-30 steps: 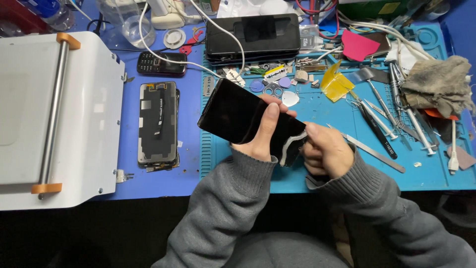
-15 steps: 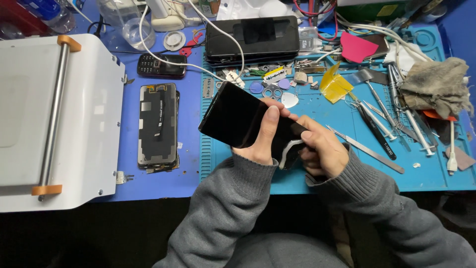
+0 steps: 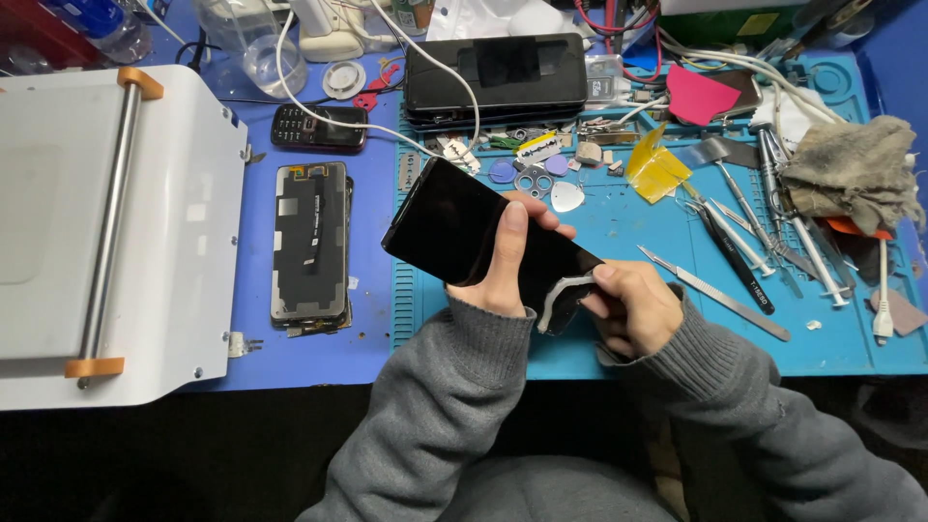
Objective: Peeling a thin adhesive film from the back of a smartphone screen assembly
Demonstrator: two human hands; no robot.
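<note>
Above the blue mat's near edge, the left hand (image 3: 503,261) grips a black phone (image 3: 454,227) angled toward the counter's far-left, while the right hand (image 3: 633,304) pinches a pale cloth (image 3: 559,295) against its near-right end.

Glossy black glass phone screen (image 3: 464,227)

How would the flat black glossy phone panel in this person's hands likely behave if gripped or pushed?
The flat black glossy phone panel looks thin and stiff, probably light. Its shiny face seems slippery, so the left hand wraps its edges. The right hand works its lower corner beside a pale curled strip; likely fragile if flexed.
</note>
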